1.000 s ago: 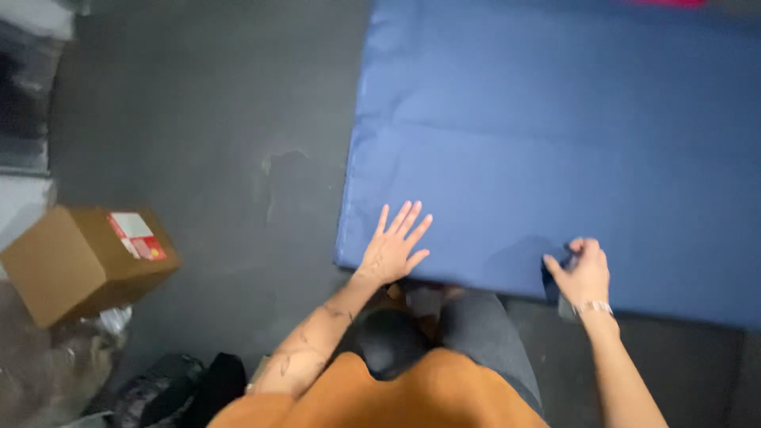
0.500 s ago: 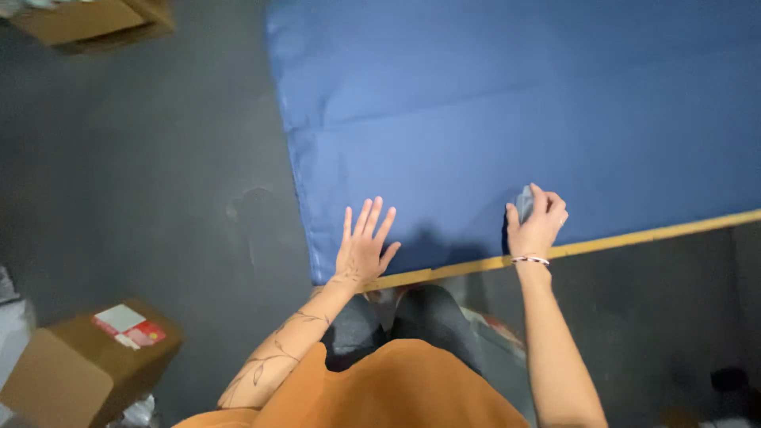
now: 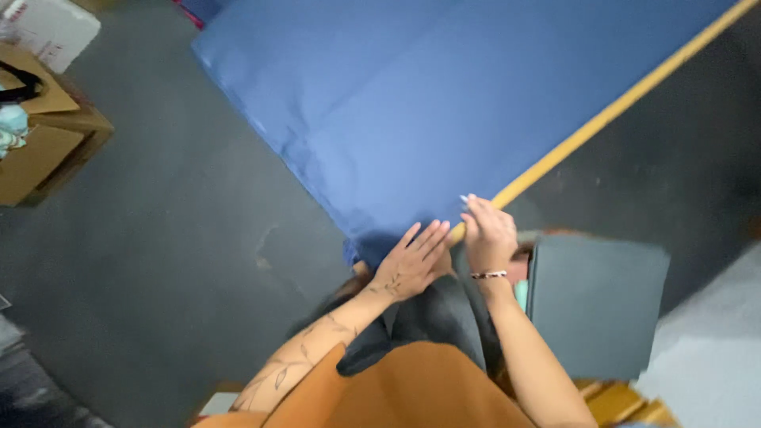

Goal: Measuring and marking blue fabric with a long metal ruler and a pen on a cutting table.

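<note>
Dark grey concrete floor [image 3: 158,261] carries a large blue sheet [image 3: 444,103], spread flat and running from the upper left of the view toward the person's knees; a yellow strip [image 3: 618,103] borders its right-hand edge, and open cardboard boxes [image 3: 47,135] stand well apart at the floor's left side. The left hand [image 3: 412,265] lies flat, fingers together and extended, pressing on the sheet's near corner. The right hand [image 3: 487,234] is curled, fingertips pinching the sheet's edge just where the yellow strip meets that corner; whether anything else is in the grasp cannot be told. The two hands are almost touching. A grey flat panel [image 3: 594,305] sits beside the right forearm. Compared with half a second earlier, the hands have drawn together: then they were spread apart along the near edge, the left with fingers fanned, the right holding the edge farther along. The view has also swung, so the strip now runs diagonally. Judgement: work has converged on the corner, which appears to be being gathered or folded.
</note>
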